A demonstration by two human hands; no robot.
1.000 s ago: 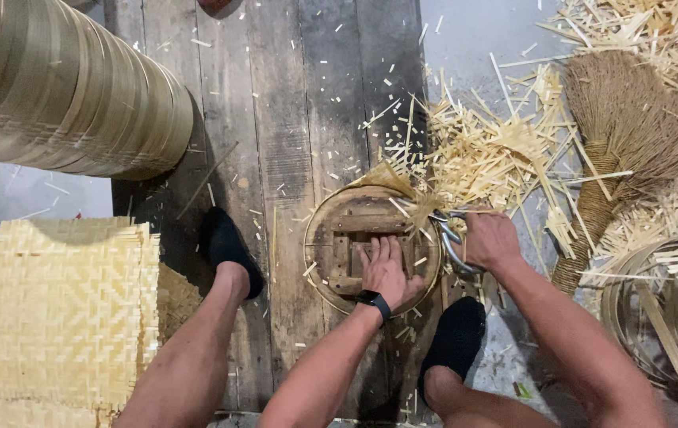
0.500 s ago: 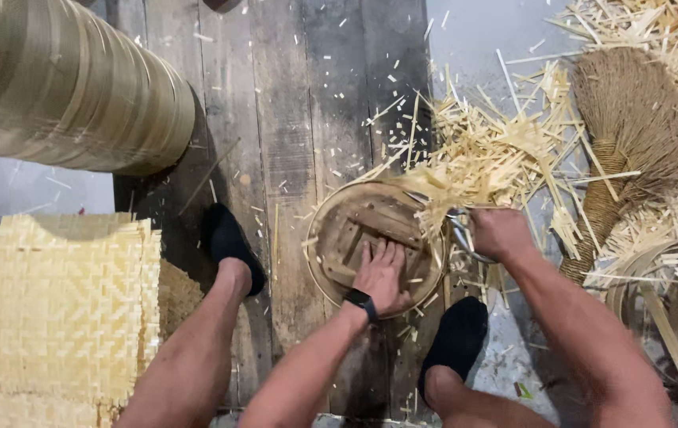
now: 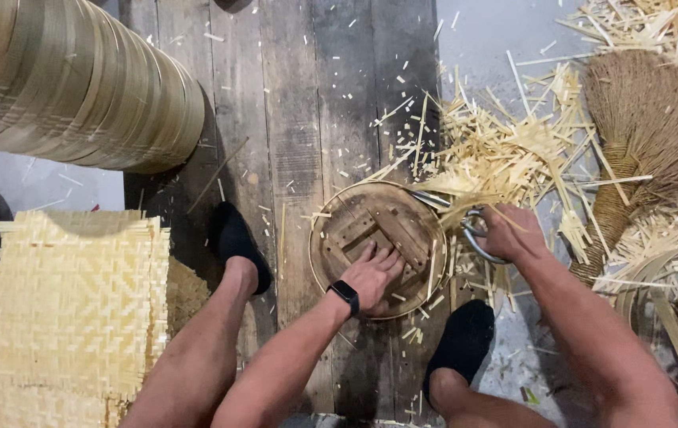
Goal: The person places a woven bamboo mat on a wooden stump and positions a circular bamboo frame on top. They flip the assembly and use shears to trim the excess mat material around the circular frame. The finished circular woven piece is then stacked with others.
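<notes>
Hands both low in the scene, over a dark plank floor (image 3: 307, 103). Left hand (image 3: 372, 277) lies flat, palm down, on a round bamboo tray (image 3: 379, 247) — fingers straight and close together, pressed on the slatted wooden base inside the rim, not clamped on anything. Black watch (image 3: 344, 296) on that wrist. Tray sits on the planks between the two feet, a bit right of centre, near the person.

Right hand (image 3: 511, 234) is just right of the tray, fingers curled shut through the metal loops of shears (image 3: 466, 226); blades point left toward the tray's far right rim (tips partly lost among scraps, can't tell if they touch the rim).

Black shoes: left one (image 3: 232, 242) left of the tray, right one (image 3: 459, 345) near and right of it.

Around:
- heap of pale offcuts (image 3: 505, 150) far right of the tray, touching its rim, loose bits scattered over the planks
- brown broom (image 3: 640, 143) at far right, head far, bound handle running near toward the right arm
- stack of round bamboo hoops (image 3: 69, 79) lying on its side, far left
- pile of woven mats (image 3: 69, 309) near left, beside the left leg
- more hoops (image 3: 672, 309) at the right edge — partly hidden by strips
</notes>
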